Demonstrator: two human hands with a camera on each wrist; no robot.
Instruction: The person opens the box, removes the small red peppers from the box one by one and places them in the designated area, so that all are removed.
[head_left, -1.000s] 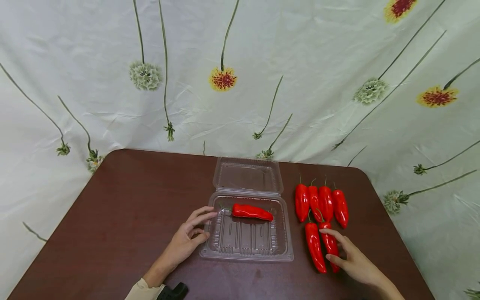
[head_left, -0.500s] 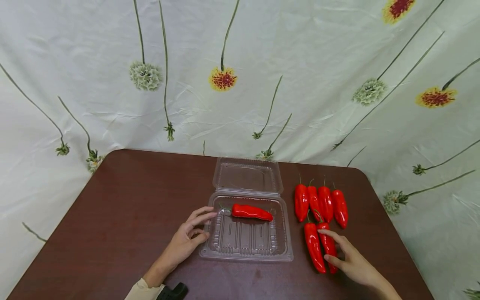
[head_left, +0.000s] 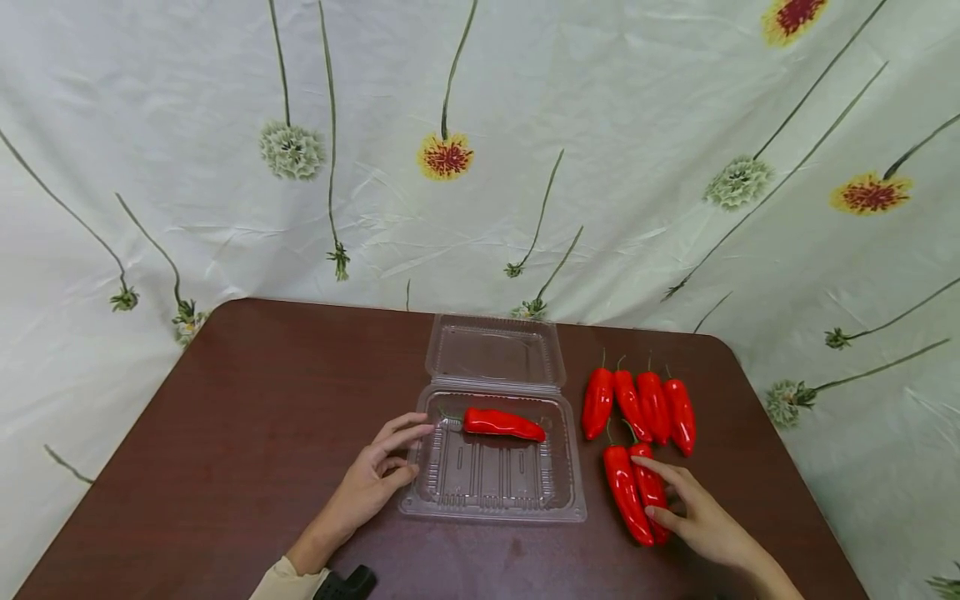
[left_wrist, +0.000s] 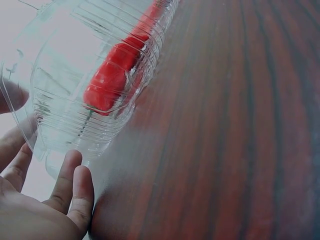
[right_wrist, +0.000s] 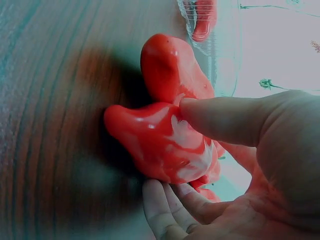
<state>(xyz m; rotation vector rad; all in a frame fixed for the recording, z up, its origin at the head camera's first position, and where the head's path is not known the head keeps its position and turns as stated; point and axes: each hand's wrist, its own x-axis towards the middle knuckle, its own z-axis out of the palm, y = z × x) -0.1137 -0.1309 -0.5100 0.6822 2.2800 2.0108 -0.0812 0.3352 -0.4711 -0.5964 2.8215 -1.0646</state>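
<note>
My left hand (head_left: 375,473) rests at the left rim of a clear plastic clamshell container (head_left: 491,502), its fingers relaxed and two fingertips over the edge. One red chili pepper (head_left: 504,423) lies crosswise in the base. On the right, my right hand (head_left: 701,510) holds another red pepper (right_wrist: 160,140) by its sides, with the thumb on one side and several fingers on the other. That pepper lies low over the table, against a second red pepper (head_left: 626,493) to its left. Part of it is hidden by the hand.
Behind the right hand, several red peppers (head_left: 654,408) lie side by side, stems pointing away. The container's lid (head_left: 495,354) is folded back near the far edge of the brown table (head_left: 300,392). A floral cloth (head_left: 480,217) hangs behind.
My right hand has shifted slightly left with its pepper, and the neighbouring pepper has moved left too. The leftmost back pepper has tilted. My left hand has stayed in place.
</note>
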